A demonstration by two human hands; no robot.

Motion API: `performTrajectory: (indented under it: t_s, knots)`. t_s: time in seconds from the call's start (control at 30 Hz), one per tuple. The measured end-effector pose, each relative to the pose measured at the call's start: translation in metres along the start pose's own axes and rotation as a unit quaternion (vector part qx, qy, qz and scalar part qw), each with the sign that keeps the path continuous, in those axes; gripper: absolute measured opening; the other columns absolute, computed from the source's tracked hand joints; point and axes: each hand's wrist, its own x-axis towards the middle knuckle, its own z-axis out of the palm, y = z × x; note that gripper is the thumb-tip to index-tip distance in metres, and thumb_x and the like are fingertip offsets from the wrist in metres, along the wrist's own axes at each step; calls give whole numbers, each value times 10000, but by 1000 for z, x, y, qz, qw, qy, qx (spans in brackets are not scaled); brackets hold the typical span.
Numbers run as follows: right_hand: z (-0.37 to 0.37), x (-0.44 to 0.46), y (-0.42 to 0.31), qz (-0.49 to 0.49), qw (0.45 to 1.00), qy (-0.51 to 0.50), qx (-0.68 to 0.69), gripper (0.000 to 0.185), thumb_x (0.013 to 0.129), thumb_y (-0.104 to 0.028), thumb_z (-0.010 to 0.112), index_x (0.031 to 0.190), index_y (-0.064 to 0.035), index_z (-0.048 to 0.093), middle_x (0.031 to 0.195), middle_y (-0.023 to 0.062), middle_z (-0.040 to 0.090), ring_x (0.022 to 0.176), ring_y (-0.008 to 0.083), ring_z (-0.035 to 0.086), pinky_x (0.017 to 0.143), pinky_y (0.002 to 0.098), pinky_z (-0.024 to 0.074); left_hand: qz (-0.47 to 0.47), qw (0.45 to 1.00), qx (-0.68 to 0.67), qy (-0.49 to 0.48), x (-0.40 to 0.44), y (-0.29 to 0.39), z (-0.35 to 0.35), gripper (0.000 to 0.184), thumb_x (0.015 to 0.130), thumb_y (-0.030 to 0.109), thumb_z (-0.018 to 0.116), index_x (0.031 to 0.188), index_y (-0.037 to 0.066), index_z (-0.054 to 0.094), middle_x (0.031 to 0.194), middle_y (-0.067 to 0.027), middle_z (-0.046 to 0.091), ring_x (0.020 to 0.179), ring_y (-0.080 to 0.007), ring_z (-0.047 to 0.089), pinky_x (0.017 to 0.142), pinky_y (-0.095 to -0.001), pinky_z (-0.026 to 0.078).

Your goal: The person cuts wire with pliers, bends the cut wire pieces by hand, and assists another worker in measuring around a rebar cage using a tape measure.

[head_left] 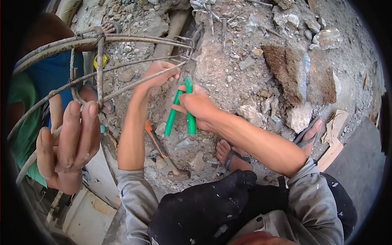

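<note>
Green-handled pliers (190, 118) are in my right hand (199, 105), whose fingers wrap round the two handles, with the tool's head pointing up toward the rebar ends. Just left of the pliers' head, my left hand (161, 74) is closed beside a thin rebar (141, 81); what its fingertips pinch is too small to make out. Several long rusty bars, tied to a crosswise bar (100, 73), run from the left edge to a joint near my hands.
At the left, a co-worker's hand (75, 143) is at the bars, near a person in blue shorts (67, 77). An orange-handled hammer (157, 141) lies below my hands. Large broken blocks (286, 67) and rubble lie right, beside a wooden piece (331, 153).
</note>
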Motion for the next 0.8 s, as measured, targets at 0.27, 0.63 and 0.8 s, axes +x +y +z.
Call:
performTrajectory:
  t_s: [0.27,0.63,0.8]
  knots:
    - [5,9,9,-12,999,4,-30,420,874,9,466,1278,4,349,1160,146,420,961,228,562,840,346,541,-11,1000,-12,9,-3,0,-2,190,905,211,637,787,67,674,702,37,627,612,-24,479,551,-194,361]
    - [-1,28,23,-77,986,21,-149,323,872,44,469,1176,-22,382,1081,118,454,960,207,568,778,353,495,-56,996,-65,26,-14,7,6,193,934,225,613,931,37,658,783,15,664,635,-16,537,501,-193,404]
    - [-5,32,31,-90,975,47,-198,233,872,45,456,1080,-34,387,1022,118,490,915,200,574,739,344,474,-72,996,-57,2,-23,22,2,168,938,222,606,951,56,631,768,15,665,638,-11,541,509,-183,408]
